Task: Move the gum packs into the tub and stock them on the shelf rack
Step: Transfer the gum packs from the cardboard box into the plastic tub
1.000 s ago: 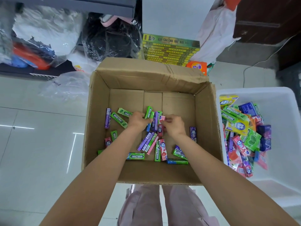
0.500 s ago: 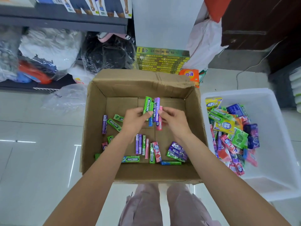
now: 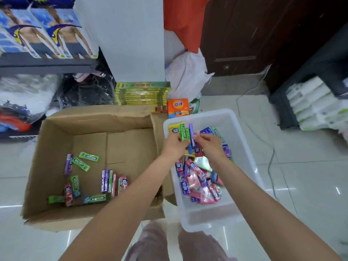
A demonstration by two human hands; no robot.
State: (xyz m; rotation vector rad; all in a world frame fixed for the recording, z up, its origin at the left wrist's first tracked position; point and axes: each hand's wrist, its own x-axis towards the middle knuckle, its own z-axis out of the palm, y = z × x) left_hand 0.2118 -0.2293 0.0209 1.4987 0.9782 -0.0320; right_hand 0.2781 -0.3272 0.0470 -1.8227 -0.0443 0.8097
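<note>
Several gum packs (image 3: 186,134), green, purple and pink, stand upright in a tight bunch pinched between both hands above the far left corner of the white plastic tub (image 3: 243,140). Half a second ago that same bunch was held over the middle of the cardboard box (image 3: 56,129); both hands have since carried it rightward across the box's right wall and over the tub. The left hand (image 3: 173,146) curls its fingers and thumb round the green packs on the bunch's left side, and the right hand (image 3: 209,146) pinches the purple and pink packs from the right, fingertips bent inward. The packs are slim rectangular sticks, the green one printed with white lettering down its length.

Below the hands, the tub's near and middle part holds a loose heap of gum packs (image 3: 197,178) in pink, purple, blue and green, with a yellow box (image 3: 174,128) against its far left wall. The remaining gum packs (image 3: 109,180) lie scattered flat on the box floor, mostly toward its near edge and left side, as they did earlier. Beyond the box, a stack of green flat boxes (image 3: 142,93) rests on the tiled floor (image 3: 301,181), with an orange carton (image 3: 178,107) just beside it at the tub's far edge.
</note>
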